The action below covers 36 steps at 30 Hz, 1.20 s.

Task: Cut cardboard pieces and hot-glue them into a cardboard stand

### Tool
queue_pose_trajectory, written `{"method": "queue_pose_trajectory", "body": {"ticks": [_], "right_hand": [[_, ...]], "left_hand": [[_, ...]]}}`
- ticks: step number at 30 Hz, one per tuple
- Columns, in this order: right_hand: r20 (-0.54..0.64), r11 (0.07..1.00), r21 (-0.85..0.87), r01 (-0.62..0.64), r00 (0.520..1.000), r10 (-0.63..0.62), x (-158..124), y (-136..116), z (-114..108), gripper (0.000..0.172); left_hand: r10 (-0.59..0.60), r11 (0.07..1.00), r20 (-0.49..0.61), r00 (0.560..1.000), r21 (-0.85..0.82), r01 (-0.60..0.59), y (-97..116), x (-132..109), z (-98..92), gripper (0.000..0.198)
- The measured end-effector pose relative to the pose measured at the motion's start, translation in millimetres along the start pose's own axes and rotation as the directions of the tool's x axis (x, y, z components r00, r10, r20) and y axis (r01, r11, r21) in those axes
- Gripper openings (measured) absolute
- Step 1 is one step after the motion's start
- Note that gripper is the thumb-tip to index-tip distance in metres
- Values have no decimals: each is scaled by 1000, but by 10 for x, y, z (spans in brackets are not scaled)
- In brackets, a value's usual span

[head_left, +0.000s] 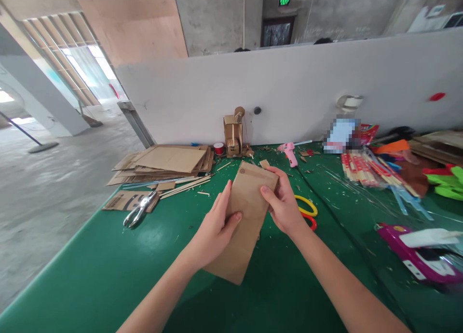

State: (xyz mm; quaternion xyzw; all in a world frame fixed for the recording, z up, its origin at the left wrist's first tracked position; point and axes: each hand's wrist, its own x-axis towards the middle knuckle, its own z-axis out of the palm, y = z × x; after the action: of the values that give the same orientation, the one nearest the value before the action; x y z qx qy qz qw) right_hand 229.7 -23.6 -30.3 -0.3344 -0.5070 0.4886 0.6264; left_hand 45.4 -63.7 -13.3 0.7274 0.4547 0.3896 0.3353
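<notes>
A long brown piece of cardboard (246, 236) is held up at a slant above the green table. My left hand (215, 227) grips its left edge, thumb on the front face. On the upper right edge, my right hand (285, 202) is closed with its thumb pressed on the front. A small round mark shows near the cardboard's top left corner. Just beyond my right hand lie scissors (306, 205) with yellow and red handles, their blades hidden behind the cardboard and hand.
Cardboard sheets (170, 158), thin wooden sticks (186, 186) and a metal hole punch (142, 210) lie left. A small cardboard model (233, 135) stands at the back by a pink glue gun (289, 153). A purple device (415, 253) and packets of sticks (361, 169) lie right. A black cable (325, 210) crosses the table.
</notes>
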Motion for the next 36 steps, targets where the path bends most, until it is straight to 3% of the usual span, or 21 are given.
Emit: {"method": "queue_pose_trajectory", "body": {"ticks": [8,11,14,20,24,27,30,33,36], "right_hand": [[-52,994,-84,-71,996,67,15,247,70,46],[-113,992,-120,-45,993,32,69,353,68,43],[-183,991,-131,7,983,-31,145,412,15,43],[-255,991,-119,-57,967,25,230,464,-114,56],[-266,984,4,-181,948,175,205,431,-74,77],[-211,949,93,-302,925,315,124,386,28,88],[-68,912,47,-408,909,411,18,394,133,67],[9,912,-37,-409,912,410,-53,477,195,39],[7,932,-67,-356,934,357,-69,580,223,35]], "left_hand": [[-217,940,35,976,-261,218,-200,38,65,70],[-344,858,124,931,-361,365,-232,54,50,75],[-439,792,226,870,-360,493,-238,57,19,73],[-385,828,229,894,-343,445,-293,55,43,49],[-420,766,236,876,-426,482,-328,68,131,48],[-470,734,163,867,-474,487,-344,79,168,47],[-477,776,37,878,-452,440,-380,83,141,47],[-407,878,-46,912,-295,377,-446,69,71,44],[-391,919,-70,918,-79,386,-516,51,12,35]]}}
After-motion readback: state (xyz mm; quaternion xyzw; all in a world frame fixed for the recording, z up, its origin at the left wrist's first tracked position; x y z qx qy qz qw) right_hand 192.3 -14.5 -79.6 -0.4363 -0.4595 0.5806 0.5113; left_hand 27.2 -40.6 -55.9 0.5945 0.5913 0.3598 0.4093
